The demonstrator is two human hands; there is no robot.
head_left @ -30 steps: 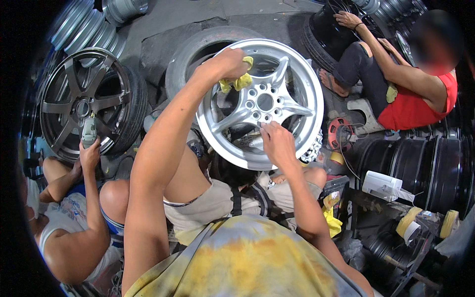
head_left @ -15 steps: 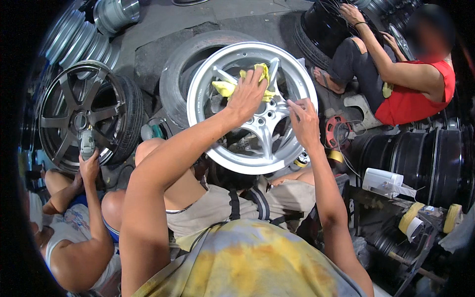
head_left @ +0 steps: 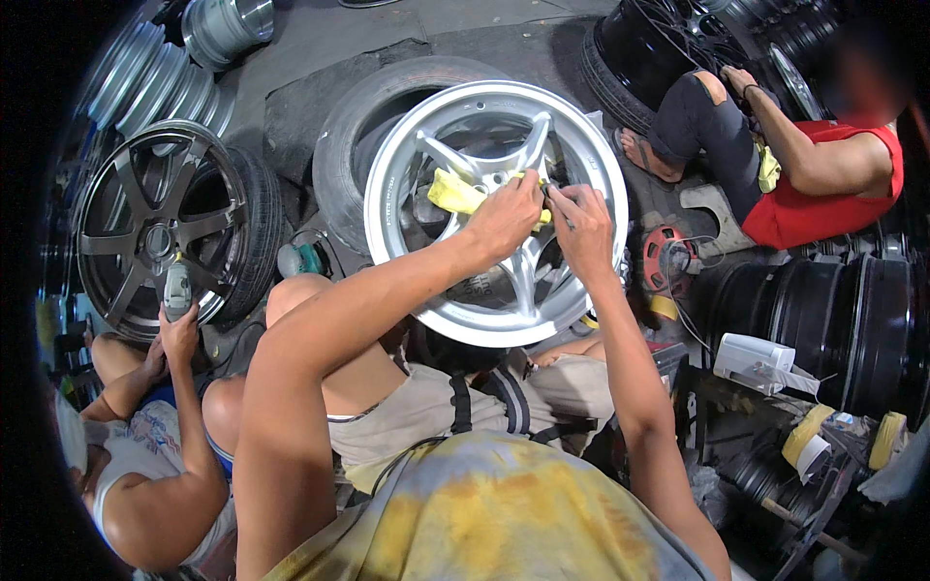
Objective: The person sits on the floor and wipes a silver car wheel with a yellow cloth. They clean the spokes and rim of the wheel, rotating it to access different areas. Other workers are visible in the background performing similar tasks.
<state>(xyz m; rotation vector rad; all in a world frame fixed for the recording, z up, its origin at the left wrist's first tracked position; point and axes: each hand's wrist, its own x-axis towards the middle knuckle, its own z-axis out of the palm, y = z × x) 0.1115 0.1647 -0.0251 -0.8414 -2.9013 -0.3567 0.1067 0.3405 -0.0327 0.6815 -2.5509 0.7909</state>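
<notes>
A silver multi-spoke wheel rim [head_left: 385, 218] lies in front of me, tilted a little, above my lap. My left hand [head_left: 506, 218] is closed on a yellow cloth [head_left: 452, 193] over the hub, and part of the cloth hangs out toward the left spoke. Close beside it, my right hand [head_left: 583, 228] has its fingers bent in a pinch. A small dark thing [head_left: 548, 191] shows at its fingertips, too small to name. The fingertips of both hands almost meet just right of the hub. The cloth under my left fingers is mostly hidden.
Behind the rim lies a worn tyre [head_left: 334, 165]. At left a person works a grey power tool [head_left: 177, 290] against a dark wheel [head_left: 126, 237]. A co-worker in red [head_left: 809, 208] sits at right. A red cable reel [head_left: 665, 259], stacked black rims [head_left: 809, 310] and a white box [head_left: 754, 360] stand nearby.
My left hand has moved down and right with the yellow cloth, from the upper spokes to the hub. My right hand has come left and slightly down beside it. The rim has shifted slightly.
</notes>
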